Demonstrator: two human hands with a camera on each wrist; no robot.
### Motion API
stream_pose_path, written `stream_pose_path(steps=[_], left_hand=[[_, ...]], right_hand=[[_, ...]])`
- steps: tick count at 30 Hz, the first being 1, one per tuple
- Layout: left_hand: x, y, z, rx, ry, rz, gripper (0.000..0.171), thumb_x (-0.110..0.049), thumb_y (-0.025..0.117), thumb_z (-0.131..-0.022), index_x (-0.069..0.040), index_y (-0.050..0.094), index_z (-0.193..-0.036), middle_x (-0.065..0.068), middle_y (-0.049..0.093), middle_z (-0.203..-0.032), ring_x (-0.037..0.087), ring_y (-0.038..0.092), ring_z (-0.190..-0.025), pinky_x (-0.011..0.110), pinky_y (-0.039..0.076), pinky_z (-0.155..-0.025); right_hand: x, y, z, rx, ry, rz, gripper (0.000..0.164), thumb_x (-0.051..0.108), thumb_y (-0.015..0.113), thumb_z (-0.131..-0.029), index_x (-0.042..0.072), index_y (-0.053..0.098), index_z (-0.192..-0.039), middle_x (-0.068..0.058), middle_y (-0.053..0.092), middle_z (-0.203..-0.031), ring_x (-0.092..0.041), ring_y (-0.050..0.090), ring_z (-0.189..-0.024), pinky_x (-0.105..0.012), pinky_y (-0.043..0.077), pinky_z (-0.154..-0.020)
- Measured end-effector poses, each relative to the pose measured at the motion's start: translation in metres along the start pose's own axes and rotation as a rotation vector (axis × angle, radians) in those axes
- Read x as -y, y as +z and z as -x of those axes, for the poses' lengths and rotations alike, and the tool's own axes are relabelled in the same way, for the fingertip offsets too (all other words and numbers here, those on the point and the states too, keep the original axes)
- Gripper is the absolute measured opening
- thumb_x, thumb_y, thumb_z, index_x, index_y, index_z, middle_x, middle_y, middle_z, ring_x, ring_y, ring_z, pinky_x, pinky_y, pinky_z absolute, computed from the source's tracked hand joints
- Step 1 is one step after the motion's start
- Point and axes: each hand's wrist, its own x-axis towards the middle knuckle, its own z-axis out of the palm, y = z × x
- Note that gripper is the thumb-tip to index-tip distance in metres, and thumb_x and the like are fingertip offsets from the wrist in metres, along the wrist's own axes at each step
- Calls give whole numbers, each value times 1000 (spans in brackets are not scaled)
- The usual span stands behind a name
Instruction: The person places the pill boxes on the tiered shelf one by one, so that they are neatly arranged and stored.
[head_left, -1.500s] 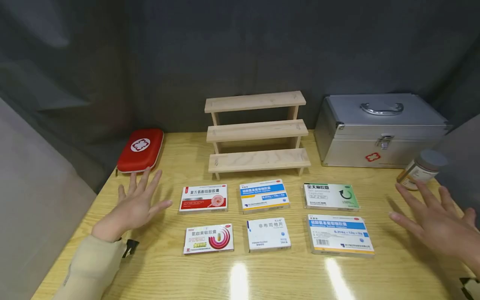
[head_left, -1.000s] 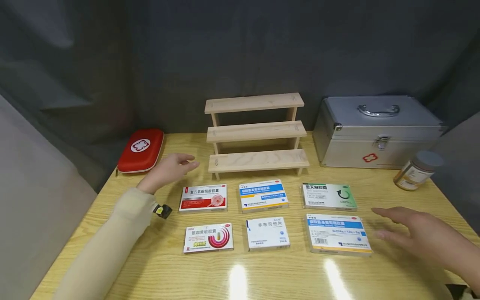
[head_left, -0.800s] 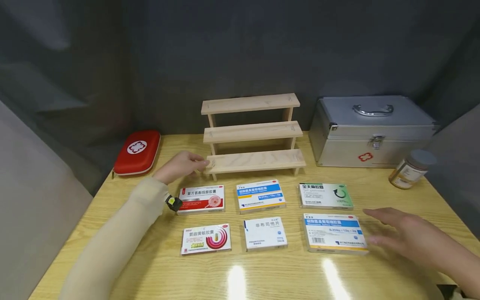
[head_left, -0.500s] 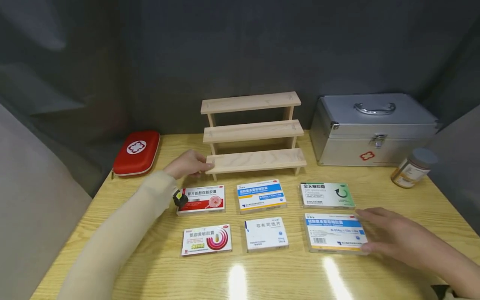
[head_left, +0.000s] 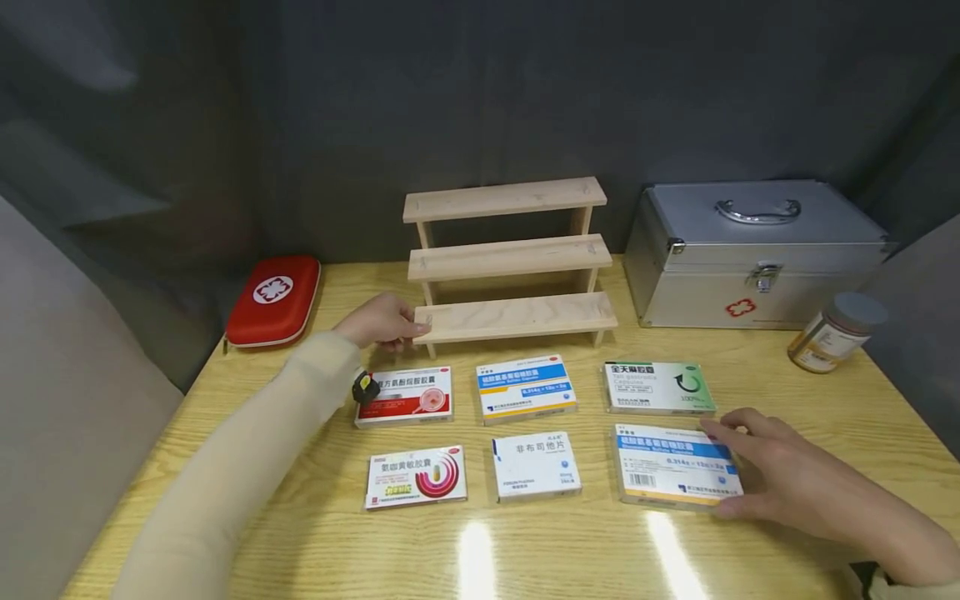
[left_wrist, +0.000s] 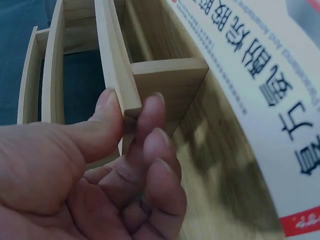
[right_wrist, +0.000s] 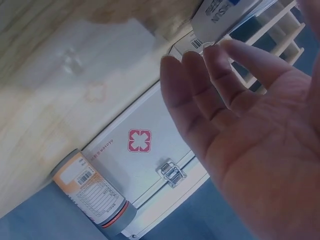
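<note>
My left hand (head_left: 382, 322) pinches the left end of the lowest step of a three-tier wooden shelf (head_left: 517, 315). The left wrist view shows the thumb on top and fingers curled beneath the board (left_wrist: 117, 65). Under that wrist lies a red-and-white medicine box (head_left: 408, 396), partly covered. My right hand (head_left: 787, 471) is at the right end of a blue-and-white medicine box (head_left: 667, 467), thumb by its near corner and index finger by its far corner. In the right wrist view the fingers are loosely bent beside the box (right_wrist: 225, 20); firm contact cannot be made out.
More medicine boxes lie flat: a blue-and-white one (head_left: 525, 387), a green-and-white one (head_left: 656, 387), a white one (head_left: 535, 467) and one with pink rings (head_left: 416, 477). A red first-aid pouch (head_left: 273, 304), silver case (head_left: 757, 267) and capped bottle (head_left: 832, 333) stand around.
My left hand has moved from beside the red pouch to the shelf and taken hold of its lowest step. My right hand has come leftward to the blue-and-white box. The boxes lie as before.
</note>
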Motion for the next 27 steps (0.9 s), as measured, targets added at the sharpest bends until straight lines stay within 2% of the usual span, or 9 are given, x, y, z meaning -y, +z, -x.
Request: stream_pose_path(steps=[5,9,13,21,24,27], left_hand=[[-4,0,0,-3,-8,-72,33,-35,65,-86,-2,61,-78,13,67,-75,15,57,-55,33,47,-57],[-5,0,0,2,-5,-75,33,-33,63,-87,-1,62,-80,14,68,-77,16,57,-55,32,48,-57],[-5,1,1,2,-10,-77,32,-32,63,-88,0,63,-80,14,68,-77,17,57,-55,32,47,-56],[-11,0,7,-3,-6,-106,34,-31,62,-89,1,61,-77,16,67,-78,18,56,-56,34,47,-58],[-14,-1,9,2,-15,-100,34,-30,62,-89,2,62,-79,15,67,-78,18,56,-56,37,49,-62],[-15,-1,9,3,-26,-97,34,-31,62,-89,2,61,-79,13,67,-77,17,55,-55,39,49,-64]], right_hand=[[0,1,-1,53,22,-11,102,74,63,-55,11,46,-134,-8,43,-122,-29,42,-104,-47,43,-78],[0,3,-1,88,52,-38,105,74,64,-55,10,44,-135,-14,41,-127,-33,43,-108,-51,43,-80],[1,4,-2,79,54,-33,105,75,64,-53,10,46,-133,-15,43,-127,-33,45,-107,-52,43,-80],[3,-8,-3,-3,25,3,103,75,67,-51,6,53,-126,-9,48,-117,-21,52,-92,-43,47,-73],[5,-20,-5,-90,-16,20,99,74,68,-53,6,55,-123,-7,49,-113,-16,53,-87,-38,48,-68],[6,-33,-13,-192,-94,8,92,68,72,-56,6,55,-122,-4,50,-111,-14,56,-82,-31,48,-62]])
